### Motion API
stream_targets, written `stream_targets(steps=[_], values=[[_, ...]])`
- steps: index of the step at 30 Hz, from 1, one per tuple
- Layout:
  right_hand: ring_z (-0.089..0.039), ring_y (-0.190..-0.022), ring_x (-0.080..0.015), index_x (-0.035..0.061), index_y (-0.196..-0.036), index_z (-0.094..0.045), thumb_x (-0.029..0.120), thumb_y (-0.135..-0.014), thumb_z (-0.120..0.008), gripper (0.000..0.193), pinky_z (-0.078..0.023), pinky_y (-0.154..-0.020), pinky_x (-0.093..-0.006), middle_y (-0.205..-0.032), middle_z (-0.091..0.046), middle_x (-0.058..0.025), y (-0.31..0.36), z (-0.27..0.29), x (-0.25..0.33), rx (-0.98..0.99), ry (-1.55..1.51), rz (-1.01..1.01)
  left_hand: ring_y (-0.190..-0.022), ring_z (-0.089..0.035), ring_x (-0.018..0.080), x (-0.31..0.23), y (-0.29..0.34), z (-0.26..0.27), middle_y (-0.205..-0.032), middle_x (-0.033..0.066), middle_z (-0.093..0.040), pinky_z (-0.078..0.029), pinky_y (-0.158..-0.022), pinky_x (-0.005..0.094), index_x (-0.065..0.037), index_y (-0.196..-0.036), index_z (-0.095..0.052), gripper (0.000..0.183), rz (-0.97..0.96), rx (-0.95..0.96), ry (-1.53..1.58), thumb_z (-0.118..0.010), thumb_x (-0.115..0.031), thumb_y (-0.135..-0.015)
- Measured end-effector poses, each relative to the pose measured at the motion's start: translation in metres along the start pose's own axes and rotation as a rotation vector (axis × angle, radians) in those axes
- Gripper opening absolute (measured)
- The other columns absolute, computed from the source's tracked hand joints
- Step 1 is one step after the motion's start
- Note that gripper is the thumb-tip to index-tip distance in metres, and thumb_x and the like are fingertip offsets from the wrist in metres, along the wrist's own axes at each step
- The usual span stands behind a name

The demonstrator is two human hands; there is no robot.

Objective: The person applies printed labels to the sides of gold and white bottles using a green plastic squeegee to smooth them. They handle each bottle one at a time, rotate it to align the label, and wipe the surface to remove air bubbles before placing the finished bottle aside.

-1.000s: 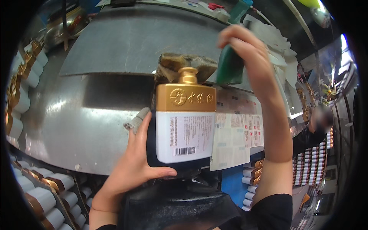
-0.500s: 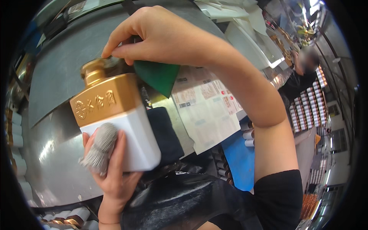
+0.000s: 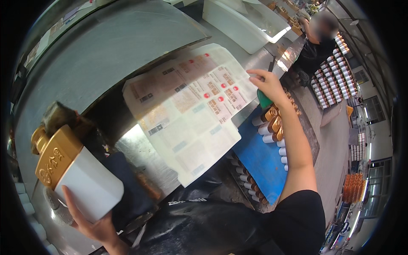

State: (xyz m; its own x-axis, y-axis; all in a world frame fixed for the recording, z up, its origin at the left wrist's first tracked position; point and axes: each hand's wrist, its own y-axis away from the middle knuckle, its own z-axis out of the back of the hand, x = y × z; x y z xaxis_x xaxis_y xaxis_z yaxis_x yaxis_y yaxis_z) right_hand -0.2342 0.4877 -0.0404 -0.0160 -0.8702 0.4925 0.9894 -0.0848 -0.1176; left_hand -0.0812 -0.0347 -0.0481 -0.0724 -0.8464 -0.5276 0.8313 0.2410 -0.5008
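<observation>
My left hand (image 3: 95, 227) is closed around a bottle (image 3: 87, 182) with a white body and a gold shoulder and neck. The bottle tilts at the left of the view. A grey bundle of cloth (image 3: 57, 208) shows beside my left fingers, against the bottle. My right hand (image 3: 270, 87) reaches to the right edge of a large sheet of printed labels (image 3: 191, 131), with thumb and index finger stretched toward it. A green flat piece (image 3: 264, 100) pokes out beneath the right palm, partly hidden; its other fingers are curled around it.
Dark folded cloth (image 3: 127, 182) lies by the bottle on the metal table (image 3: 123, 51). A white bin (image 3: 242, 27) stands beyond the sheet. To the right, gold-and-white bottles lie by a blue board (image 3: 259, 157). Another person (image 3: 318, 46) works at the far right, near stacked bottles (image 3: 335, 78).
My right hand has left the bottle's neck and swung right to the label sheet, the green piece going with it. The view has turned right; the bottle now appears lower and further left.
</observation>
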Motion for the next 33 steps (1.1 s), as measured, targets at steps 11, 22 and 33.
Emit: stream_targets(steps=[11, 22, 33], values=[[-0.063, -0.077, -0.0328, 0.0231, -0.111, -0.068, 0.019, -0.087, -0.058, 0.027, -0.05, -0.068, -0.043, -0.081, -0.063, -0.0144, -0.025, -0.023, -0.023, 0.085, 0.669, 0.126, -0.115, -0.05, 0.0313, -0.021, -0.029, 0.027, -0.125, 0.0189, -0.049, -0.052, -0.092, 0.0466, 0.007, -0.12, -0.054, 0.05, -0.111, -0.227, -0.12, -0.049, -0.038, -0.098], [-0.061, -0.068, -0.0216, 0.0016, -0.082, -0.065, 0.042, -0.072, -0.076, 0.043, -0.047, -0.064, -0.0335, -0.072, -0.063, -0.0136, -0.077, -0.037, -0.09, 0.092, 0.061, -0.208, -0.126, -0.045, 0.0278, 0.004, -0.009, 0.035, -0.14, 0.0132, -0.044, -0.038, -0.107, 0.0413, 0.0, -0.136, -0.043, 0.042, 0.24, -0.193, 0.069, -0.04, -0.023, -0.101], [-0.066, -0.063, -0.0234, 0.0081, -0.091, -0.071, 0.025, -0.083, -0.066, 0.019, -0.05, -0.061, -0.0329, -0.075, -0.069, -0.0092, -0.029, 0.013, 0.07, -0.249, 0.292, -0.055, -0.135, -0.035, 0.0304, 0.033, -0.007, 0.031, -0.146, 0.0182, -0.034, -0.027, -0.111, 0.0463, 0.004, -0.142, -0.032, 0.076, 0.024, 0.005, 0.32, -0.054, -0.049, -0.091]])
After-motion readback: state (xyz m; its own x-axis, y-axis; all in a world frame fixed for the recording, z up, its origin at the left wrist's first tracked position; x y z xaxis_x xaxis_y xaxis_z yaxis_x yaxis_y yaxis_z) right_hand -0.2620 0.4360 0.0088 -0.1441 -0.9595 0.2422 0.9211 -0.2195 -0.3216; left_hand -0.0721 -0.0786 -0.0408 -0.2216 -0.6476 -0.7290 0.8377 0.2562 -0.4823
